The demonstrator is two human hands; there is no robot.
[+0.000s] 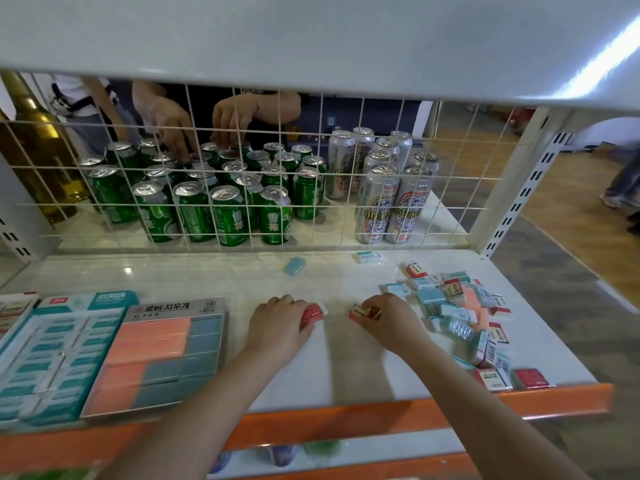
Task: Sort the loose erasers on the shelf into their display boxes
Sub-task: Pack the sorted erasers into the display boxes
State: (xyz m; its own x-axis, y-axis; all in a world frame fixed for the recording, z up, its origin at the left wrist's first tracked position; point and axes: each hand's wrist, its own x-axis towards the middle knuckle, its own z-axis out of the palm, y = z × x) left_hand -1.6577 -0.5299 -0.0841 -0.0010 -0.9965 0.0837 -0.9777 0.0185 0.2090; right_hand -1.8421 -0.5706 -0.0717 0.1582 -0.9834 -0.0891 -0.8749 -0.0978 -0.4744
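Observation:
My left hand [277, 323] grips a red-sleeved eraser [314, 313] at the middle of the white shelf [214, 275]. A hand's width to the right, my right hand [388, 318] pinches another red and white eraser [360, 311]. A pile of loose erasers [460, 310] in teal, pink and red sleeves lies at the right. Two strays lie near the wire back: a blue eraser [294, 265] and a white-teal eraser [367, 257]. At the left stand a display box of pink and grey-blue erasers [156, 355], a teal display box [55, 355] and part of a third box [14, 313].
A white wire grid [311, 188] closes the back of the shelf. Behind it stand several green cans [228, 216] and silver cans [391, 202], where another person's hands [201, 123] reach in. An orange rail [381, 420] edges the front. A shelf board [311, 39] hangs overhead.

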